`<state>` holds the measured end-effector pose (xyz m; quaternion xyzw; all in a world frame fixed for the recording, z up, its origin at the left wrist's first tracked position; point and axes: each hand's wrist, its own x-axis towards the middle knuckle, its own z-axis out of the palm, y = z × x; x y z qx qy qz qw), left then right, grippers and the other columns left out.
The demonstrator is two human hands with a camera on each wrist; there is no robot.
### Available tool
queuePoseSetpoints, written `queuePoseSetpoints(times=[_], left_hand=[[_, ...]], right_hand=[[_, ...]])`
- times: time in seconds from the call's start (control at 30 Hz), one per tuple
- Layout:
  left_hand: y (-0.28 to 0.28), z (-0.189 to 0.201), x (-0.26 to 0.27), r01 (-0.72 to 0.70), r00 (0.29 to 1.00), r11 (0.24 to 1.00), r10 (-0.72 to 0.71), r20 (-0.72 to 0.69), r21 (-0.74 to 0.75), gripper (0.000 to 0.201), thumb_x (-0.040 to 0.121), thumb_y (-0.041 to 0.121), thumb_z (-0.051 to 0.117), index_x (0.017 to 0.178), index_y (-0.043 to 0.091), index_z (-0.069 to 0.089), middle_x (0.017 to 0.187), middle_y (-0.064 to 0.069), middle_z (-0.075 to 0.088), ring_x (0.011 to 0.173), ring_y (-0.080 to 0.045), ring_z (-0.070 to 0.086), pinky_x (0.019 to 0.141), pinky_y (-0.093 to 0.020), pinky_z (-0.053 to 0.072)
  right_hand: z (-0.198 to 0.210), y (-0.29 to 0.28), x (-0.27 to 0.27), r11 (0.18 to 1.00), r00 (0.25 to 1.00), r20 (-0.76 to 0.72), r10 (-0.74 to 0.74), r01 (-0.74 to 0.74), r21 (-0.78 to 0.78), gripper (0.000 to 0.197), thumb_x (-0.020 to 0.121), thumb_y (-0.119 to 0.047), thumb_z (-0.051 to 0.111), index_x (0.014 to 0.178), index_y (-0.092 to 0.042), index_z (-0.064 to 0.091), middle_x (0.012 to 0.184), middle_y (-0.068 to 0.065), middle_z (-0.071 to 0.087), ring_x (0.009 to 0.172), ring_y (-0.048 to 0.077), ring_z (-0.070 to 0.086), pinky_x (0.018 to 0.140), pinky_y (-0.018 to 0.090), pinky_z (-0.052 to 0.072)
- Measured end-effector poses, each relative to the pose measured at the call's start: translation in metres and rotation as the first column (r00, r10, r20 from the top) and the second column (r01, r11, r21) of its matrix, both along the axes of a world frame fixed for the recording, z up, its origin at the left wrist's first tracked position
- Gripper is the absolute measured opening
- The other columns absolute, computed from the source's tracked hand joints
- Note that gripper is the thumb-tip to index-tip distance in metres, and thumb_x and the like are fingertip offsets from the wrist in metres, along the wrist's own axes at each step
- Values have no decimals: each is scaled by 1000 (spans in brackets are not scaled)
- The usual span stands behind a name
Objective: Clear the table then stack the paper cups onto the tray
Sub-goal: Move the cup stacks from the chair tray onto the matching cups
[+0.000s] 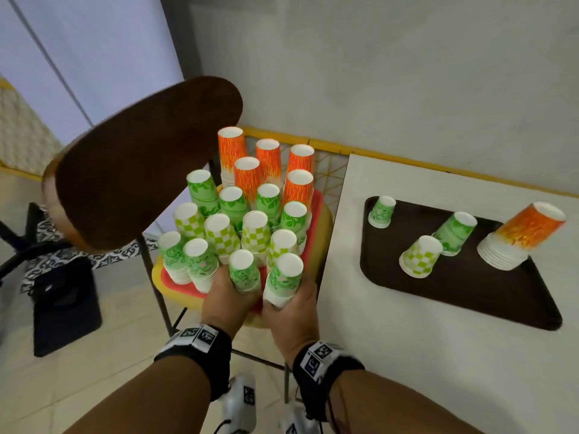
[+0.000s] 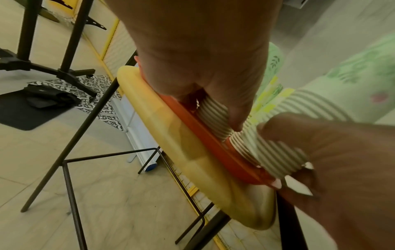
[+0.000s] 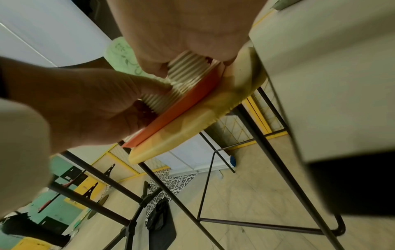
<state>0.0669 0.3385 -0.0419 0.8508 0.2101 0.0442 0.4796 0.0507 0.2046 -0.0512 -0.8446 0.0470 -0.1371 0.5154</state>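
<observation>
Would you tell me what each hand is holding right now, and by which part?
Each grips a green floral cup stack near its rims: left hand one stack, right hand the other.

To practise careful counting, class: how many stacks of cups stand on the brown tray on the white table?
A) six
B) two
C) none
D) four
D: the brown tray holds four upside-down stacks: a small green one, a leafy green one, a checked one and a leaning orange one.
</observation>
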Motion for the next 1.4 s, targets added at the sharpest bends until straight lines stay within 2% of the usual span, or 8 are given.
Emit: queuePoseSetpoints(times=[0.17, 0.4, 0.57, 0.7, 0.9, 1.0, 1.27, 1.4], left_hand=[[0, -20, 5, 62, 997, 986, -68, 30, 157, 58, 63, 60, 76, 107, 31, 53, 97, 5, 65, 87, -23, 68, 73, -44, 59], [-17, 7, -7, 0, 993, 975, -26, 112, 222, 63, 64, 12, 90, 116, 5, 54, 110, -19, 55, 105, -39, 54, 88, -45, 46], [-18, -2, -9, -27, 981, 993, 6, 193, 111, 76, 66, 61, 80, 122, 16, 58, 108, 3, 67, 103, -23, 65, 85, -47, 56], [-58, 60, 0, 3, 939, 991, -47, 339, 131, 46, 69, 35, 88, 107, 15, 70, 100, 4, 73, 98, -16, 69, 85, -34, 54], [-107, 116, 27, 70, 901, 995, -92, 425, 67, 28, 67, 37, 87, 86, 20, 73, 73, 29, 71, 81, 9, 69, 74, -1, 47], [-121, 129, 42, 128, 883, 991, -133, 450, 42, 18, 71, 25, 88, 72, 21, 71, 71, 25, 73, 72, 4, 70, 66, -3, 49], [-137, 137, 91, 181, 847, 982, -178, 501, 43, 30, 71, 28, 85, 94, 35, 68, 95, 39, 68, 92, 12, 66, 77, 0, 46], [-144, 134, 114, 214, 835, 976, -199, 512, 31, 36, 76, 13, 82, 103, 33, 68, 99, 25, 73, 97, 8, 66, 81, -3, 48]], right_hand=[[30, -25, 6, 994, 1000, -8, 12, -11, 109, 69, 62, -30, 80, 121, -14, 49, 107, -3, 56, 99, 16, 62, 84, 27, 52], [74, -89, 68, 984, 1000, 17, 2, -5, 181, 72, 67, -22, 79, 128, -19, 42, 114, 0, 63, 103, 18, 64, 91, 38, 55], [88, -134, 140, 963, 992, 52, -111, 95, 251, 68, 71, -15, 79, 129, -15, 43, 117, 6, 62, 105, 24, 64, 92, 43, 54], [83, -164, 195, 939, 971, 54, -233, 211, 271, 62, 73, -12, 79, 126, -16, 46, 118, 7, 60, 108, 28, 61, 94, 46, 53], [56, -190, 244, 905, 943, 44, -329, 301, 299, 64, 75, -13, 79, 129, -15, 44, 125, 10, 56, 115, 30, 58, 100, 48, 50], [50, -195, 258, 894, 940, 38, -338, 309, 324, 66, 77, -10, 78, 132, -16, 43, 128, 9, 55, 119, 29, 56, 103, 46, 48], [29, -188, 273, 929, 947, 1, -322, 315, 194, 69, 80, -9, 77, 138, -12, 42, 134, 10, 50, 124, 31, 54, 102, 49, 49], [19, -188, 272, 906, 930, -40, -364, 364, 218, 66, 81, -12, 76, 137, -11, 41, 133, 12, 48, 118, 32, 56, 98, 49, 52]])
